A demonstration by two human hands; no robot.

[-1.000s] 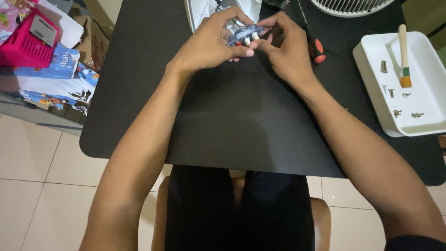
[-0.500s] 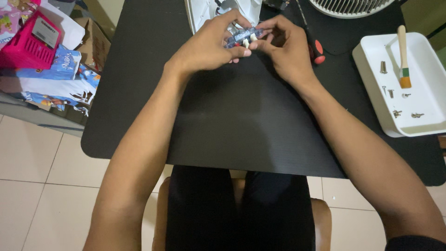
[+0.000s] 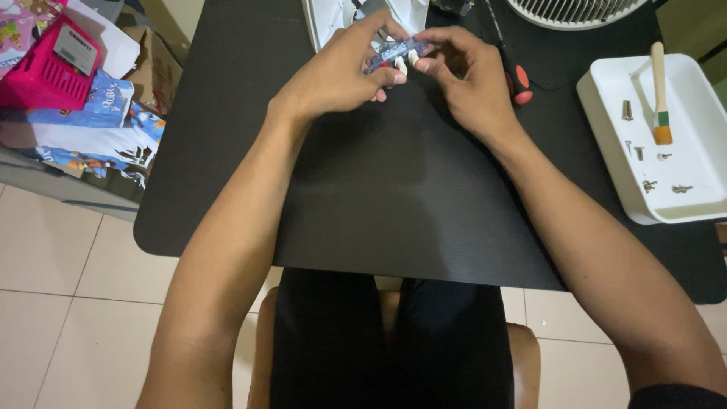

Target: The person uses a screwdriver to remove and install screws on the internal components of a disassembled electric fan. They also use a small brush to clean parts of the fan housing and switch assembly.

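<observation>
At the far edge of the black surface [image 3: 409, 197], two bare hands meet around one small thing. It is a little blue and clear part [image 3: 394, 53] with white bits hanging under it. It is held up just above the surface, between both hands.

The left hand [image 3: 337, 76] comes in from the left. Its fingers [image 3: 379, 19] are curled shut around the left end of the little part, with the thumb under it. The right hand [image 3: 469, 76] comes in from the right. Its fingers [image 3: 439, 34] are pinched shut on the right end of the same part. The two hands almost touch each other.

Just beside the right hand lies a screwdriver [image 3: 519, 79] with a red and black handle. Behind the hands sits a white thing [image 3: 333, 19], but it is mostly hidden, so I cannot tell what it is. Part of a white fan grille [image 3: 575, 9] shows at the top.

On the right side rests a white tray [image 3: 606, 129]. Inside it lie a small brush [image 3: 660, 98] with a wooden handle and a few small screws [image 3: 651, 184], well apart from the hands.

Off to the left, past the surface, a pink basket [image 3: 49, 72] sits on some colourful papers [image 3: 98, 121]. The person's legs in black show below, over a tiled floor [image 3: 68, 303].
</observation>
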